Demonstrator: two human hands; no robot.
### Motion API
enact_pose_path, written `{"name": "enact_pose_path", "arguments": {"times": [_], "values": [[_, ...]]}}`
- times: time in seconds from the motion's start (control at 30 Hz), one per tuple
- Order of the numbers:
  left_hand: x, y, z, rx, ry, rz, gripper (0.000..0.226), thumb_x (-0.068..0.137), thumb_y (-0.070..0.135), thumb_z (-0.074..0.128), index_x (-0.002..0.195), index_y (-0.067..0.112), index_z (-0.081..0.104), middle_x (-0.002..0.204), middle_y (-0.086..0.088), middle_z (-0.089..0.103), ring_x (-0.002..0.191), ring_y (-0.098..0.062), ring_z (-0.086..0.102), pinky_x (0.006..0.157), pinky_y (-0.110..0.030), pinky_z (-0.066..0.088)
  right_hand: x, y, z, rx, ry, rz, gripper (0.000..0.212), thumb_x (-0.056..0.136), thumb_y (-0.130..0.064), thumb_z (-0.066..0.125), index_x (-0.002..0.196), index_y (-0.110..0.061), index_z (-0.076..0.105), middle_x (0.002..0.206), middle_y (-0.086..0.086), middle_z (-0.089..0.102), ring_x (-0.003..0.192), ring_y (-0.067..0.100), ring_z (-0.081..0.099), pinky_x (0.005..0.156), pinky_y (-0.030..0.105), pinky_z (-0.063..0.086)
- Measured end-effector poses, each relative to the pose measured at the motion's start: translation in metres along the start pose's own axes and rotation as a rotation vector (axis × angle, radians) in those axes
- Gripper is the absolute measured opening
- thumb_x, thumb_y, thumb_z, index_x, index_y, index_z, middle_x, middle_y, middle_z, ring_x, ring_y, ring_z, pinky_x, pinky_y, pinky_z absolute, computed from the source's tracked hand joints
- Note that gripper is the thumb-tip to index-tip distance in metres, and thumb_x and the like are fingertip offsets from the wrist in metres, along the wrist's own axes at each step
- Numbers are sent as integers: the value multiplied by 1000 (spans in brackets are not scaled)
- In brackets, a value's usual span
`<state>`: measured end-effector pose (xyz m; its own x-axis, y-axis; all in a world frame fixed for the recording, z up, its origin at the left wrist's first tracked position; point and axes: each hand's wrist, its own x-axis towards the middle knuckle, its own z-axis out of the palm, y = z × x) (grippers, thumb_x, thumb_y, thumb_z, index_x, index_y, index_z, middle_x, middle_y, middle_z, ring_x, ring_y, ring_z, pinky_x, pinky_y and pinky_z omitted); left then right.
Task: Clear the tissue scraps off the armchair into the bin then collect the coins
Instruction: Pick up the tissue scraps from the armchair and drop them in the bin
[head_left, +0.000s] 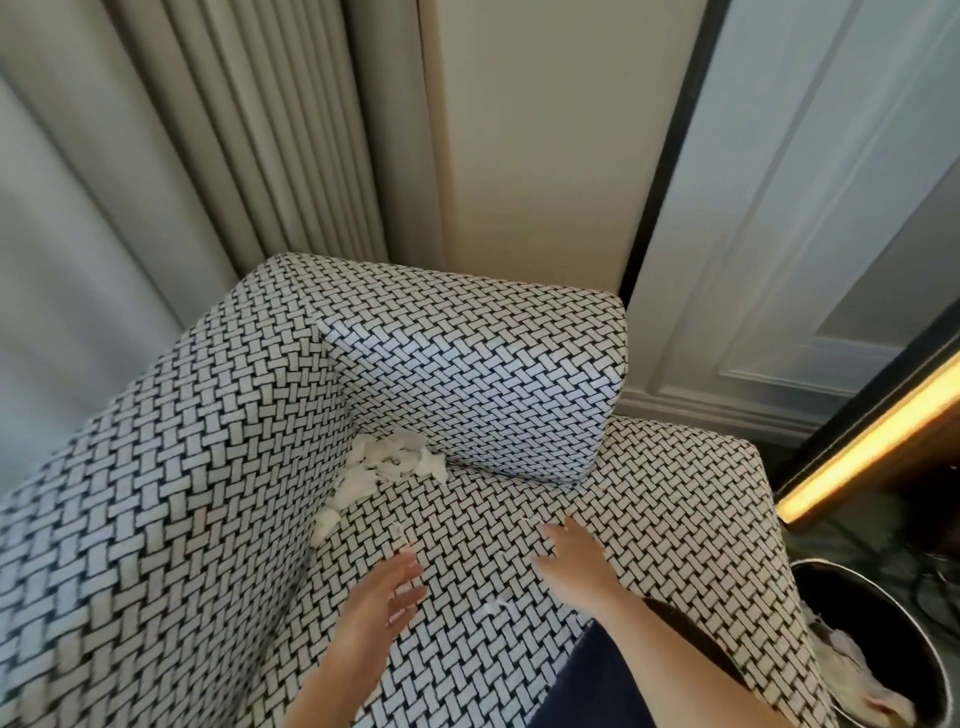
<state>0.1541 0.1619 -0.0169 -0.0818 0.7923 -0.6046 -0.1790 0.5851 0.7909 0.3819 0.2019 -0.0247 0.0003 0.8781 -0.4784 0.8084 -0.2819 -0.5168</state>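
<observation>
- Hands nearest cam: L hand (382, 597) fingers straight, slightly apart, empty; R hand (571, 558) fingers stretched out, empty.
- Main tissue scraps (387, 462) sat in back-left corner of armchair (208, 467); small bits near hands.
- At right, bin (860, 576) held some tissue.
- Step: scrap clearing, prob. unfinished. Next needs fwd reach + gathering pile. No coins visible.

No text, label, brand, number or sign can be read anywhere in the view. Only a woven black-and-white pattern is carried by the armchair (467, 364); no lettering is found within it.
</observation>
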Motion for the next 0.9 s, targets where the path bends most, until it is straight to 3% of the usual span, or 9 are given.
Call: {"name": "enact_pose_path", "arguments": {"times": [0.07,0.17,0.4,0.47,0.53,0.57,0.7,0.8,0.9], "values": [[0,-2,-9,7,30,-6,26,97,23,47,118,13,57,114,-5,63,105,-24,59,99,-40,43,8,2,8,-195,-80,34,60,97,-38,42,150,-25,18,159,10,2,146,30,1,117,47,17],[3,-1,-20,29,85,-6,24,96,25,48,115,16,58,115,-2,61,105,-22,58,97,-38,43,13,4,13,-308,-150,43,63,97,-42,37,151,-31,7,159,8,-8,146,32,-7,115,53,12],[26,8,-36,152,255,53,30,96,21,48,125,24,54,140,1,38,127,-19,38,105,-38,33,20,9,17,-281,-113,-83,66,97,-42,38,152,-15,12,160,-1,7,146,16,7,118,43,18],[36,15,-38,188,312,83,32,94,15,50,124,26,54,137,1,38,117,-17,44,99,-37,39,19,7,16,-221,-104,-111,63,97,-43,39,151,-15,18,158,-1,15,145,15,13,118,39,18],[44,22,-39,203,343,86,38,94,11,49,129,25,52,126,3,47,87,-8,48,78,-28,45,15,5,15,-114,-97,-139,58,97,-39,43,148,-17,27,155,-4,24,143,12,22,117,33,20],[49,25,-41,198,341,67,40,94,11,49,132,25,49,127,5,48,84,-5,48,73,-25,44,14,4,15,-65,-94,-153,55,97,-37,45,146,-18,31,153,-5,29,141,10,26,116,31,23],[65,38,-41,130,288,-57,51,93,14,49,141,29,36,146,-4,35,128,-24,39,102,-36,36,8,1,12,76,-75,-179,47,95,-32,52,140,-20,43,145,-9,41,134,5,36,111,26,26],[75,42,-38,69,273,-119,61,88,27,56,144,28,32,147,-5,34,132,-27,34,107,-40,32,6,0,10,152,-55,-179,42,93,-29,56,134,-23,49,140,-11,48,125,-1,41,107,22,28],[91,32,-38,140,353,-211,82,62,52,63,138,32,40,142,-5,39,126,-29,38,106,-43,34,6,-1,10,183,-54,-176,41,92,-30,57,132,-24,51,137,-12,50,118,-4,42,103,18,28]]}}
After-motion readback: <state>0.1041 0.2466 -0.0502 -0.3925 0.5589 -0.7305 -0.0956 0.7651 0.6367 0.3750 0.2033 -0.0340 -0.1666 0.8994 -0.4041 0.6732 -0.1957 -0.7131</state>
